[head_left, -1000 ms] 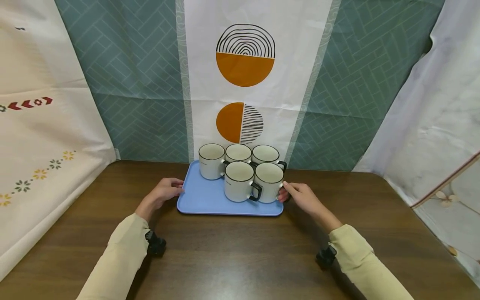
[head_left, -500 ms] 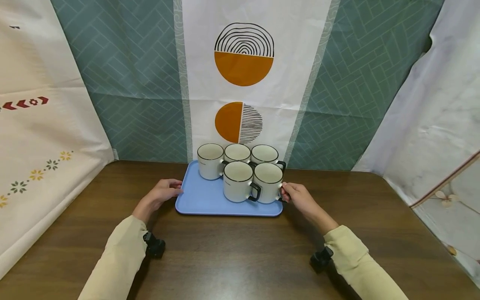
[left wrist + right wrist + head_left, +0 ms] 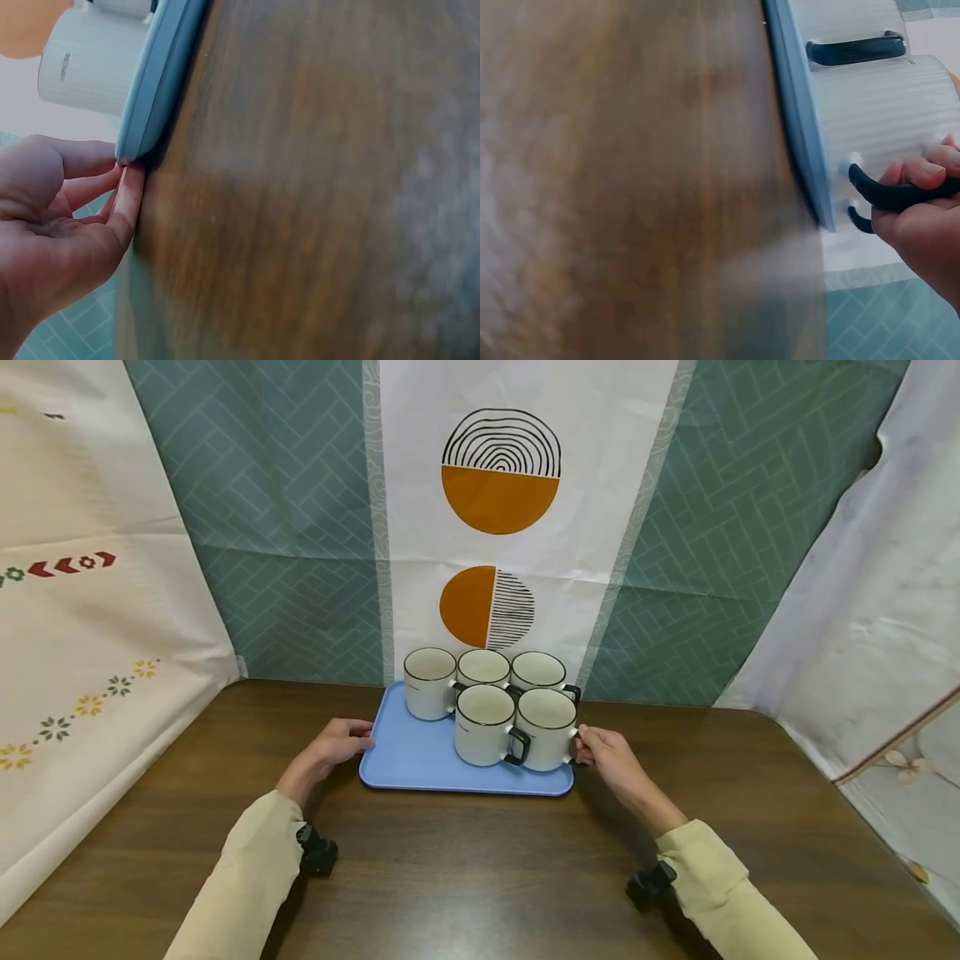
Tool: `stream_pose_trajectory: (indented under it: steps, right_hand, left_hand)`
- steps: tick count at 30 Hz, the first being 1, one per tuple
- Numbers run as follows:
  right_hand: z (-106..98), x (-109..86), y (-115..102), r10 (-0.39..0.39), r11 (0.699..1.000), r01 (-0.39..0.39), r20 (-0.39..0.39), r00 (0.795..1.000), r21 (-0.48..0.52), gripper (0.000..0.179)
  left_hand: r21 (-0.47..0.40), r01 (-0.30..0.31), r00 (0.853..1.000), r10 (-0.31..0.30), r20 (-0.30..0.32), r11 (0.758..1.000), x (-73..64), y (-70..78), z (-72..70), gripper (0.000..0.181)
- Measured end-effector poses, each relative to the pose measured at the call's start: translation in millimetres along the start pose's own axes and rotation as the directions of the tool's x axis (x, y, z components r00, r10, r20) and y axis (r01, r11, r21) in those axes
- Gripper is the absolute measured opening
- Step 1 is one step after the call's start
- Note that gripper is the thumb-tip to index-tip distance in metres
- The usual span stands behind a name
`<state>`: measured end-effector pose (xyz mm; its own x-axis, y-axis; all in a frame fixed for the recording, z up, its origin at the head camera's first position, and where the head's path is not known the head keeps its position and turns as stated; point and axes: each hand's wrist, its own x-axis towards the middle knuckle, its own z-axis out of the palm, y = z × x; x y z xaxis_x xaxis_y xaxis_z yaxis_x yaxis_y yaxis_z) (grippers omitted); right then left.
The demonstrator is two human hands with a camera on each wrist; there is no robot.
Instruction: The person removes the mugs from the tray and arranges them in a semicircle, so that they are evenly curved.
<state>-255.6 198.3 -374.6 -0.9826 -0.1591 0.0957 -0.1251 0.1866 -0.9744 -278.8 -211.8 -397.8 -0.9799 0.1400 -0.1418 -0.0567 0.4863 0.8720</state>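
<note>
A light blue tray holds several white mugs with dark rims and black handles. My left hand pinches the tray's left edge; in the left wrist view the thumb lies over the rim and the fingers come up under it. At the tray's front right stands a mug, its black handle gripped by my right hand. Another mug is right beside it on the left. Behind them is a row of three: left mug, middle mug and right mug.
The tray sits on a brown wooden table, toward its back edge. Behind hangs a green and white patterned cloth. Pale cloths hang at the left and right.
My right hand's fingers have drawn in around the front right mug's handle, and that mug sits very slightly nearer me. The head view has shifted a little. My left hand stays at the tray's edge.
</note>
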Motion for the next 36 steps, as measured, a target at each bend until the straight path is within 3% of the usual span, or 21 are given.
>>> stream_pose_trajectory:
  steps: [8,12,24,30,36]
  right_hand:
    - [-9,-1.7,-18,-0.012,1.000,0.011,-0.022,1.000,-0.008,0.033]
    - [-15,-0.2,-32,-0.070,0.997,0.070,-0.016,0.997,0.010,0.033]
    - [-43,13.2,-77,-0.201,0.962,0.210,-0.067,0.977,0.174,0.034]
    - [-60,25.0,-83,-0.221,0.941,0.242,-0.112,0.969,0.236,0.034]
    - [-71,33.1,-77,-0.181,0.930,0.232,-0.194,0.964,0.286,0.036]
  left_hand:
    - [0.022,0.004,1.000,-0.004,-0.008,1.000,0.0,1.1,1.3,0.040]
    - [0.034,0.008,1.000,-0.008,-0.017,0.999,0.5,1.8,0.1,0.040]
    - [0.016,0.020,1.000,-0.020,-0.022,1.000,2.6,-0.6,1.6,0.041]
    - [0.007,0.040,0.999,-0.040,-0.010,0.999,1.8,0.0,1.0,0.042]
    - [-0.014,0.002,1.000,-0.001,0.015,1.000,8.8,-11.7,-3.3,0.045]
